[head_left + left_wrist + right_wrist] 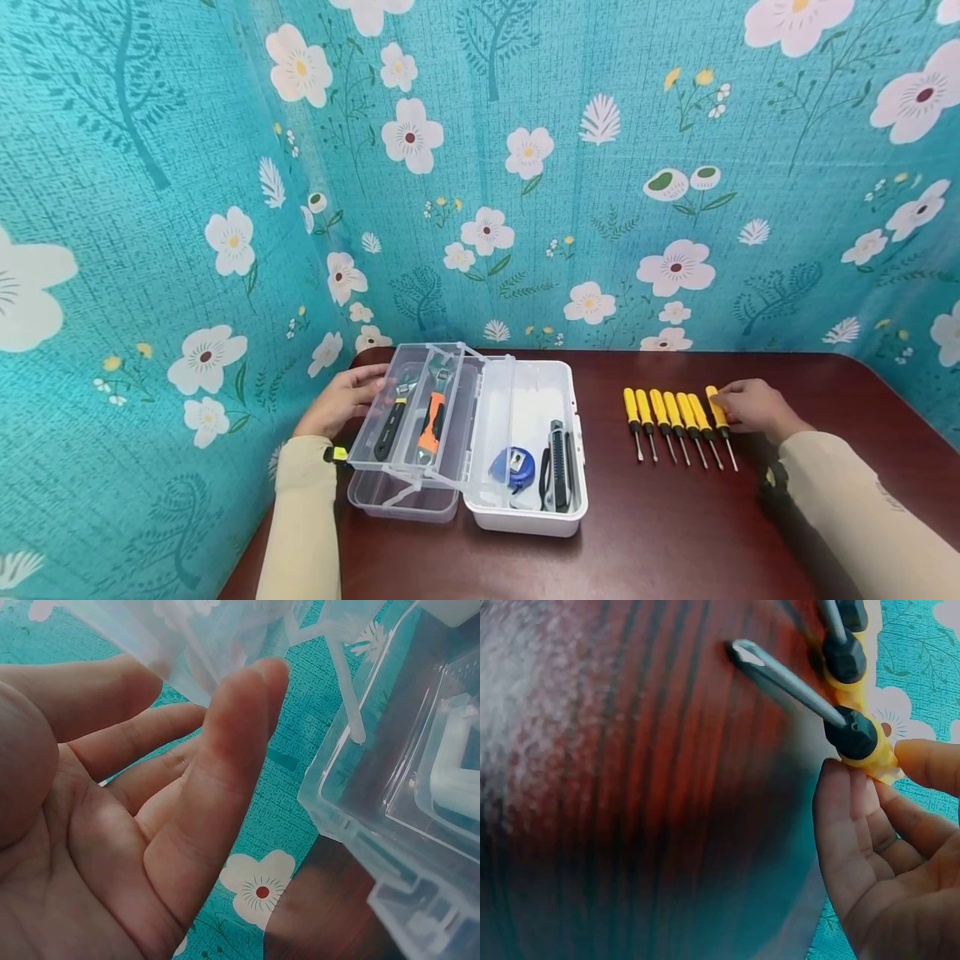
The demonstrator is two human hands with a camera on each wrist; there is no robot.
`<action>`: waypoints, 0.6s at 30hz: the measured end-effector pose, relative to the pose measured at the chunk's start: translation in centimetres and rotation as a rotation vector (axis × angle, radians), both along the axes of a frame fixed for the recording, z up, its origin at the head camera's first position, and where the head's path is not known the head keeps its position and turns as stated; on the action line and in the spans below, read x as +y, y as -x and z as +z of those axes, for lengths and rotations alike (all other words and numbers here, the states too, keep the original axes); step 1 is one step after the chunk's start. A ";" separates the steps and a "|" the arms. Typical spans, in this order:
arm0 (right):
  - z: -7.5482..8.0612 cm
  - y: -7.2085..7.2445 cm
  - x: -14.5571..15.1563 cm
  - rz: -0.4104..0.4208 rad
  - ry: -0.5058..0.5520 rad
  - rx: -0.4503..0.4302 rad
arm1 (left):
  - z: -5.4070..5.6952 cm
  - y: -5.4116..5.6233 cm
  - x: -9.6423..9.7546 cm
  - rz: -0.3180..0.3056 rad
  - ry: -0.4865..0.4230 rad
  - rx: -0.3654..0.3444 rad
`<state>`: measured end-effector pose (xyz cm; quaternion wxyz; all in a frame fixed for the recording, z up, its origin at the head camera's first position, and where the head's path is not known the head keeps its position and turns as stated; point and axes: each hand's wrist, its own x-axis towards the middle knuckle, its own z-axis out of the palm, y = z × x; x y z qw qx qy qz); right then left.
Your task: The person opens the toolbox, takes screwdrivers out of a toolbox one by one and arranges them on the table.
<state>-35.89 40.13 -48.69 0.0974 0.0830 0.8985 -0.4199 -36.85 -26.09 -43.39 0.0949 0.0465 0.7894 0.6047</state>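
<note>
My right hand (757,408) pinches the yellow handle of a screwdriver (717,408) at the right end of a row; its metal tip points toward the front. In the right wrist view, the thumb and fingers meet on that handle (877,761). More yellow screwdrivers (663,408) lie side by side to its left. My left hand (341,404) holds the left edge of a clear raised tray (375,408) on an opened white toolbox (525,523). In the tray lie an adjustable wrench with a black handle (390,429) and another with an orange-and-black handle (431,425).
Inside the toolbox are a blue tape measure (516,468), a utility knife (557,467) and slim black tools partly hidden beside it. A clear lid section (405,500) lies under the raised tray. Floral teal cloth (562,208) borders the dark wooden table (660,542).
</note>
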 end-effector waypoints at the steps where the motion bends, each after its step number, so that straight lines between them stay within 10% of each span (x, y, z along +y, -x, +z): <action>1: -0.1 0.0 0.0 0.003 -0.005 0.000 | 0.0 0.0 0.0 -0.003 0.002 0.001; 18: -0.2 0.3 -0.9 0.036 -0.202 0.004 | -0.2 0.1 0.0 0.008 0.004 0.003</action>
